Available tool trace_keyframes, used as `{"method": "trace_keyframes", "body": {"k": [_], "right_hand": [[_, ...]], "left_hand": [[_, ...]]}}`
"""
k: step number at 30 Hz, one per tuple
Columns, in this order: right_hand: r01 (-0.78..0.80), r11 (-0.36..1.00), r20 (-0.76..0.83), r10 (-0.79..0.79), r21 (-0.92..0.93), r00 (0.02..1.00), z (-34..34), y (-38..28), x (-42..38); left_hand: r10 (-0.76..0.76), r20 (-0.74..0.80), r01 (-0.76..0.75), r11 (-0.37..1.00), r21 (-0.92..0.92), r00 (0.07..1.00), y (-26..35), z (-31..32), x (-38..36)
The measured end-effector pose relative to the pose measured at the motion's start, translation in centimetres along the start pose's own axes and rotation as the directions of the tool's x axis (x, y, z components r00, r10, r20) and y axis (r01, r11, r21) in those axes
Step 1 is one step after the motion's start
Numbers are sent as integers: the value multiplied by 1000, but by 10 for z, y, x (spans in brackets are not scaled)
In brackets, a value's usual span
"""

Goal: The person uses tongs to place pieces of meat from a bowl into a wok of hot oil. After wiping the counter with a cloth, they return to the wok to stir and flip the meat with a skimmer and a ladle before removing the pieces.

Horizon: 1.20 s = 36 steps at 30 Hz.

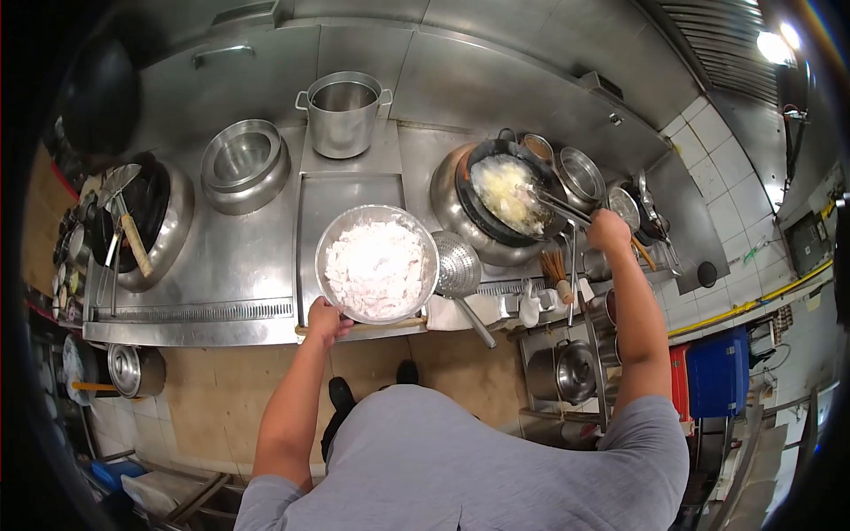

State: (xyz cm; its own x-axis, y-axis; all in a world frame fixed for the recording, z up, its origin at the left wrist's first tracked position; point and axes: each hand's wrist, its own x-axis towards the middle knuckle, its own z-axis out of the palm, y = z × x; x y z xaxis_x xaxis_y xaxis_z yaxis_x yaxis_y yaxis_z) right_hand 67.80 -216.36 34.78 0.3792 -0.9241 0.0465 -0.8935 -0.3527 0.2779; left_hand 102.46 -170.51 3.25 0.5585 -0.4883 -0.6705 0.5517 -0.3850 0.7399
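Note:
My left hand (327, 320) grips the near rim of a round metal bowl (327, 232), which is full of white, flour-coated pieces (376, 268). Over on the right, my right hand (610, 231) is closed around the handle of a metal utensil (564, 207). The utensil's far end reaches into a black wok (474, 206) holding pale yellow food in bubbling liquid (505, 190); its tip is partly hidden there. Between bowl and wok lies a perforated metal skimmer (457, 264), its handle pointing toward my body.
A tall two-handled pot (343, 119) stands at the back centre. Nested metal bowls (243, 157) sit behind on the left, and another wok (159, 208) is at far left. A small brush (557, 273) and a metal strainer (581, 174) are on the right.

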Motion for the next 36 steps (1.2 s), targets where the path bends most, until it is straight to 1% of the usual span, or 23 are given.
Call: {"method": "trace_keyframes", "body": {"k": [3,5,7,8,10,14,16,17,19,20,22,23,24,25,26,28,30,31,33,34,35,36], "right_hand": [[-10,1000,8,9,21,1000,4,2,1],[-19,999,20,18,32,1000,22,7,8],[-37,999,79,35,20,996,41,16,16],[-35,999,79,33,19,996,45,17,16],[-132,989,148,121,65,982,45,16,10],[-171,978,122,157,116,980,55,28,10],[-193,973,228,161,126,960,64,37,14],[-194,973,233,161,126,959,69,41,15],[-198,975,110,187,102,976,61,38,9],[-190,977,116,178,101,977,54,35,4],[-15,998,17,14,63,1000,20,10,-17],[86,990,-39,-82,109,996,12,-3,-29],[109,987,-27,-106,118,994,-4,-23,-45],[214,957,43,-226,195,973,-24,-47,-65],[303,912,97,-340,277,935,-34,-70,-82],[464,834,183,-527,299,830,-35,-124,-116],[580,781,126,-616,233,778,-26,-157,-135],[582,778,124,-619,237,776,-22,-175,-142],[629,768,87,-639,115,764,-12,-202,-147],[628,770,86,-638,116,766,3,-211,-141],[651,758,102,-651,43,752,21,-220,-131],[671,741,119,-663,-31,739,22,-226,-130]], "left_hand": [[-4,4,4,1000,10,1000,0,1,2],[7,4,-7,1000,-15,1000,-3,0,3],[9,3,-9,1000,-8,1000,-3,-1,4],[11,3,-11,1000,-1,1000,-3,-1,4],[0,2,0,1000,1,1000,-1,0,2],[-17,4,17,1000,6,1000,0,0,4],[-12,8,12,1000,10,1000,2,0,3],[-8,10,8,1000,14,1000,2,0,2],[-5,11,5,1000,22,1000,1,0,4],[0,10,0,1000,25,1000,-1,-1,5],[-13,-10,13,1000,2,1000,-8,0,16],[5,4,-5,1000,-6,1000,-12,1,20],[25,12,-24,1000,-14,1000,-14,-1,21],[16,6,-16,1000,-19,1000,-13,-2,17],[13,6,-13,1000,-22,1000,-10,0,14],[14,-9,-14,1000,-13,1000,-8,-4,9],[29,7,-29,999,-19,1000,-4,1,3],[-2,26,3,999,-35,1000,-2,0,3],[5,23,-4,1000,-31,1000,-1,1,2],[10,23,-10,1000,-26,1000,-1,1,2],[11,25,-10,1000,-23,1000,-2,1,1],[12,21,-12,1000,-17,1000,-2,0,0]]}}
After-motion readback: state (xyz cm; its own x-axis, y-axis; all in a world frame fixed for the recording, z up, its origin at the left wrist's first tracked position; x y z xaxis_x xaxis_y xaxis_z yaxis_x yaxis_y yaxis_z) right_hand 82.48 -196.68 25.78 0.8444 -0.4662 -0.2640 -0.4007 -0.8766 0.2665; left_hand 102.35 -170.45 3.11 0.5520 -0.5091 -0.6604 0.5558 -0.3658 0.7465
